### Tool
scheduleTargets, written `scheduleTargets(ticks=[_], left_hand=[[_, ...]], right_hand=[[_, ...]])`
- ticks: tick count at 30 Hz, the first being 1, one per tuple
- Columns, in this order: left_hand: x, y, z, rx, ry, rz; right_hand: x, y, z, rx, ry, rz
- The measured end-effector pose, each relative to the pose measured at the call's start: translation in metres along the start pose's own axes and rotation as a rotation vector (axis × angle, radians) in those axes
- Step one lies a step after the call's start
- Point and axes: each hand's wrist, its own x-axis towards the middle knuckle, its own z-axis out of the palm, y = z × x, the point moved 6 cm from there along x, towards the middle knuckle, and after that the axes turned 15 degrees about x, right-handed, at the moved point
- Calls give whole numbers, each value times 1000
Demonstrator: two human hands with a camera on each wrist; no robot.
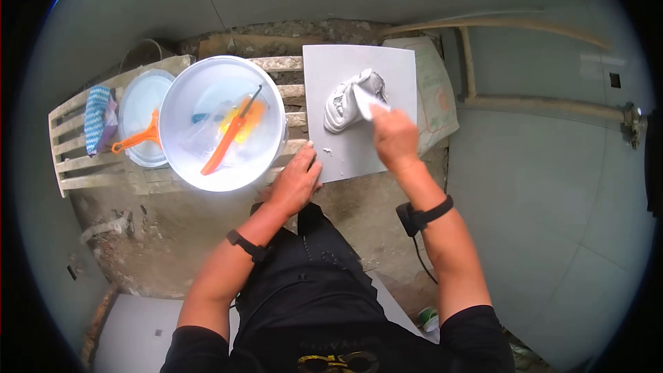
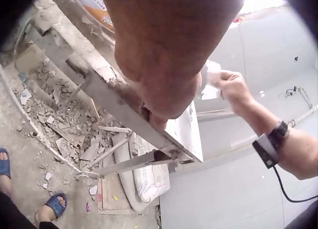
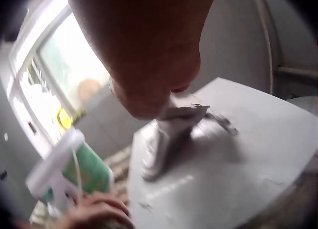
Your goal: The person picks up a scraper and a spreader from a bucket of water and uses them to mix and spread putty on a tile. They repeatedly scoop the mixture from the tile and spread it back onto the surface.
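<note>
My right hand (image 1: 396, 139) grips a white flat scraper (image 1: 373, 102) with its blade in a mound of grey-white paste (image 1: 340, 110). The paste sits on a light grey square board (image 1: 359, 159), and a few small blobs of it lie nearer the front left corner. In the right wrist view, the scraper's edge (image 3: 191, 110) is smeared with paste, and the hand hides its upper part. My left hand (image 1: 295, 181) rests at the board's front left corner, fingers against its edge. From the left wrist, the forearm and back of the hand cover most of its fingers.
A white bucket (image 1: 275, 139) left of the board contains an orange-handled tool (image 1: 224, 145) and plastic packaging. Beyond it are a lid (image 1: 135, 93), an orange scraper (image 1: 141, 139) and a patterned cloth (image 1: 95, 121) on the slatted bench (image 1: 90, 181). A sack (image 1: 436, 100) lies behind the board.
</note>
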Motion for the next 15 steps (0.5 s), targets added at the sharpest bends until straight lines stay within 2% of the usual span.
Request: scheduleTargets(ticks=[2,3,6,9,12,13,15], left_hand=[[-4,0,1,2,19,-4],[-3,-1,0,5,36,-10],[-4,2,-1,-10,27,1],[-4,1,0,-11,36,-21],[-3,0,-1,2,9,-4],[0,-1,-1,2,4,-4],[1,-1,-3,8,35,-28]], right_hand=[[-30,5,32,-48,-173,-90],[-37,5,30,-70,-308,-98],[-32,3,-9,-16,-452,-145],[15,-4,-37,-60,-167,-173],[16,16,19,-1,-192,-247],[8,20,28,13,-320,-180],[5,36,16,136,-393,-86]])
